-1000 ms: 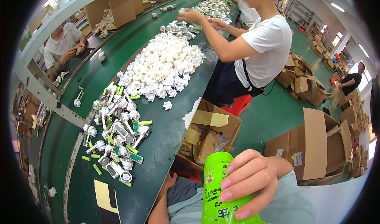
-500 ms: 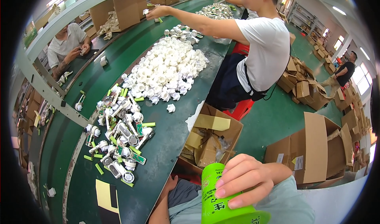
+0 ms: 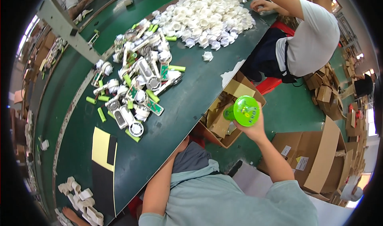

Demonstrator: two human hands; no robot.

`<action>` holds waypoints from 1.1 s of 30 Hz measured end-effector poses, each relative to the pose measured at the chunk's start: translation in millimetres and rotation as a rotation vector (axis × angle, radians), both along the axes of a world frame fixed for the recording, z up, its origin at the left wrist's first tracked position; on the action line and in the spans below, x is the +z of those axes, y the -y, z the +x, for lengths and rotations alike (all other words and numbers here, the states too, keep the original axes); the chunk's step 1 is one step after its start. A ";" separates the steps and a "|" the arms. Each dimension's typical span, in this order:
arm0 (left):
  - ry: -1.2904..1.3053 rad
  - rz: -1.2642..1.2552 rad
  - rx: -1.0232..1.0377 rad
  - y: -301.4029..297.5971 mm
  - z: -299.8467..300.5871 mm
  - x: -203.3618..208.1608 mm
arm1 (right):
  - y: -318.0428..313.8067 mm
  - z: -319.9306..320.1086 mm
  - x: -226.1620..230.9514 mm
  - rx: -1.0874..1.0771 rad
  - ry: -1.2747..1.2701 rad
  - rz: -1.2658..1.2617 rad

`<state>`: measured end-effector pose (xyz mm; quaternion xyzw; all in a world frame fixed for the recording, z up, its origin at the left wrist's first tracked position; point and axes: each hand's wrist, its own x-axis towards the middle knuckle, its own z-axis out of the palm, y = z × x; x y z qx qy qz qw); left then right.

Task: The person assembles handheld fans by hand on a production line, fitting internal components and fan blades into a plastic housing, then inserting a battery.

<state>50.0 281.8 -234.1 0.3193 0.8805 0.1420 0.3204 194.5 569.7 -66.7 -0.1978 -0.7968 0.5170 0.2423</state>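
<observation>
My right hand (image 3: 256, 124) is wrapped round a bright green drink cup (image 3: 246, 111), its round printed top facing up toward me. Hand and cup are held out to the right of the bench, above an open cardboard box (image 3: 227, 136). My left hand (image 3: 184, 143) is low at the bench's near edge, by my lap; its fingers are hidden. Closest on the bench is a heap of small white devices (image 3: 137, 88) with speakers, green circuit boards and green battery cells.
A pile of white plastic caps (image 3: 211, 16) covers the far bench. A yellow and black sheet (image 3: 101, 146) and white curved parts (image 3: 81, 200) lie at the left. A co-worker in white (image 3: 313, 38) sits beyond. Another open carton (image 3: 307, 158) stands at right.
My right hand has carried the cup away from my body, out over the cardboard box, and its top now shows. The view has tilted down. The co-worker's raised arm has come back toward the pile.
</observation>
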 end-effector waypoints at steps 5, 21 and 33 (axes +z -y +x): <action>0.062 0.047 -0.016 -7.5 5.3 -3.5 | -3.7 24.2 -177.5 -0.395 0.291 0.095; -1.101 0.281 -0.202 24.5 13.5 -74.7 | 12.9 24.8 -193.3 -0.398 0.309 -0.010; -0.058 0.189 0.066 15.8 5.8 -26.9 | 44.6 40.2 -213.5 -0.389 0.278 -0.069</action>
